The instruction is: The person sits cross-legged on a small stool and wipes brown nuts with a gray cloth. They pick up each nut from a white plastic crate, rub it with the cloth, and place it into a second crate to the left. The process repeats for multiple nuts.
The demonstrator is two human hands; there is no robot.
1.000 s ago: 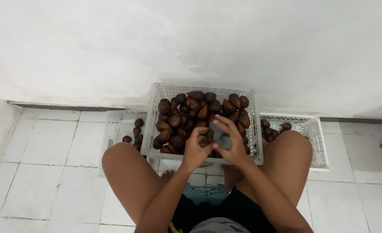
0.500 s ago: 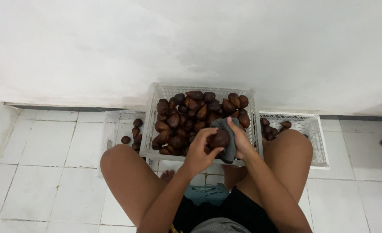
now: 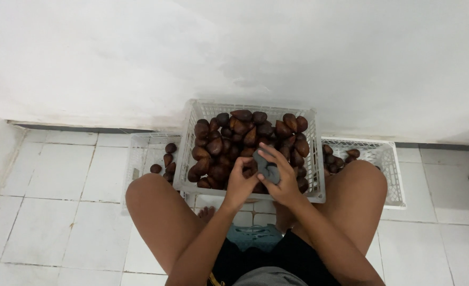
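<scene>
White floor tiles (image 3: 54,175) carried a white crate (image 3: 192,132) of brown fruits (image 3: 229,145). Over its near edge, the right hand (image 3: 282,182) gripped a grey cloth (image 3: 268,168); the left hand (image 3: 240,185) pinched one fruit (image 3: 250,167).

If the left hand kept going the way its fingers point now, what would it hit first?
The left hand points up and away, over the middle crate. It would most likely meet the heaped brown fruit just ahead of its fingertips, though height above the pile is hard to judge.

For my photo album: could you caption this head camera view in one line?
Seated person's left hand and right hand work a grey cloth over a white crate of brown scaly fruit.
</scene>
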